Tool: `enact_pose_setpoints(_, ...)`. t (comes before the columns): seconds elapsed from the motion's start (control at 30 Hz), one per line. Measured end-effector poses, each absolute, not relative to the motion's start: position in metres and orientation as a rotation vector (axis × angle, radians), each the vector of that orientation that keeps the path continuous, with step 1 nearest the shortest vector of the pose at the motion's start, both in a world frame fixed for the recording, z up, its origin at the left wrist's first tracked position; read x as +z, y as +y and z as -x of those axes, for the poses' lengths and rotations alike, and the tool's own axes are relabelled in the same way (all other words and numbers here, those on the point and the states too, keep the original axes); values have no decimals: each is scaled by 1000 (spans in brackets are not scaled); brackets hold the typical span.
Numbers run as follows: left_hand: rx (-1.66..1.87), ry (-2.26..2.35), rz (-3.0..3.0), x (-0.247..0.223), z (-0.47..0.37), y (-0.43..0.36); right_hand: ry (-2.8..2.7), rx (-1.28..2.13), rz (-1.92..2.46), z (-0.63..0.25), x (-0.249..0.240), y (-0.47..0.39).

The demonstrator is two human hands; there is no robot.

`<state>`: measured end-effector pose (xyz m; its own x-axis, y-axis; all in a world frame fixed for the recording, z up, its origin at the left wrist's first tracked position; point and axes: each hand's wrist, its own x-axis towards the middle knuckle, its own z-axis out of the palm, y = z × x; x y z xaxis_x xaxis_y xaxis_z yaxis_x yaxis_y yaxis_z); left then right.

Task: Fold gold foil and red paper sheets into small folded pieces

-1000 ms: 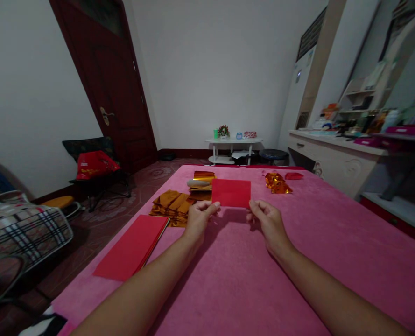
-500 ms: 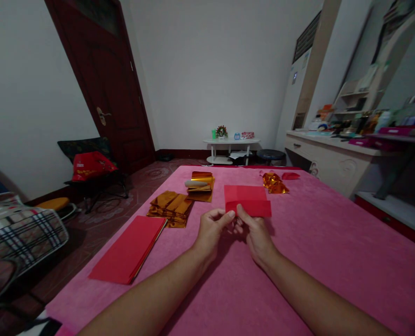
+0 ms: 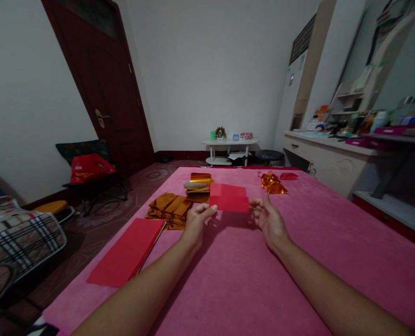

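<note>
A folded sheet of red paper [image 3: 229, 198] is up over the pink cloth, its front flap folded toward me. My left hand [image 3: 197, 224] pinches its lower left corner between thumb and fingers. At the paper's right edge is my right hand [image 3: 268, 219], with the thumb raised apart from the half-curled fingers. Those fingertips reach the edge, but whether they touch it is unclear. Left of my left hand lie a stack of red paper [image 3: 128, 252] and a pile of folded gold foil sheets [image 3: 169, 208]. Behind the held paper, more gold foil [image 3: 200, 178] lies under a grey oval object [image 3: 194, 185].
Crumpled gold foil [image 3: 273, 183] and a small red piece [image 3: 289, 176] lie toward the table's far right. The pink cloth [image 3: 235, 280] covers the table. A dresser [image 3: 333, 156] stands right, and a chair with a red bag [image 3: 92, 168] stands left.
The red paper has moved left and its flap now faces me more fully. My right hand has come off the flap and moved right, its thumb lifting away. My left hand shifted slightly left.
</note>
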<state>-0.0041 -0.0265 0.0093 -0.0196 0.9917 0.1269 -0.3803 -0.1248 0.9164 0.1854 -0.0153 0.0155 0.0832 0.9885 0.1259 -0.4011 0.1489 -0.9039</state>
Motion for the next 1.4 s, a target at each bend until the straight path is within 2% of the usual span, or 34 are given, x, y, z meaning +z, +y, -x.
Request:
enact_pose_setpoints(0.13,1393,862,-1101,9,-3,-32,-1134,1158,942,-171,17,-24)
enact_pose_setpoints(0.23,1361,915,-1174,11,-5,-33,-1174,1075,961,-169,16,-26)
enact_pose_setpoints(0.43,1374,1019,-1280,14,-7,-32,-1293,1149,947,-169,13,-26)
enact_pose_setpoints(0.63,1328,1062,-1389,8,-6,-27,-1289,1011,1013,-170,7,-24)
enact_pose_setpoints(1.4,1503,999,-1191,-3,9,-15,-1250,1203,921,-173,0,-18)
